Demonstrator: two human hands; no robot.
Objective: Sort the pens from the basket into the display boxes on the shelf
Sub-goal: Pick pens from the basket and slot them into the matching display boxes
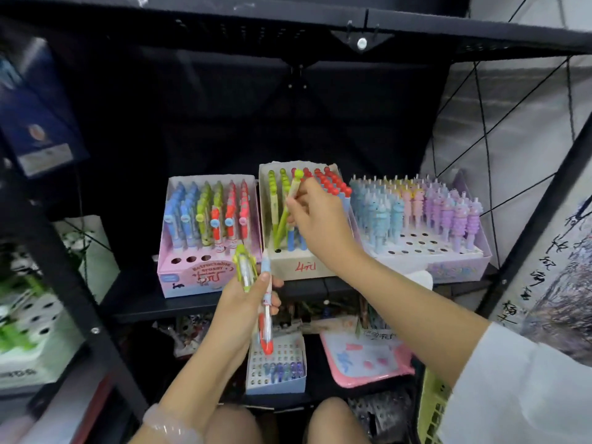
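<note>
The right hand [315, 216] pinches a green pen [286, 213] over the middle display box [296, 264], its long axis tilted, cap toward 1 o'clock. The left hand [243, 302] grasps two pens [256, 283], roughly upright. The boxes sit on a black shelf [137, 302].

Counts on the black shelf [205, 307] and in two hands

Three display boxes side by side: pink box [179, 270] on the left, with three bare holes in its front row; beige box [301, 267] in the middle; lilac box [461, 267] on the right, with about ten bare holes showing. Pens standing in each too crowded to count exactly. One green pen [288, 209] pinched in the right hand [317, 222]. Two pens gripped in the left hand [243, 312]: one green-topped pen [246, 267], one red-and-white pen [266, 315]. One more holed box [275, 366] on the level below, and one pink pouch [368, 360].
</note>
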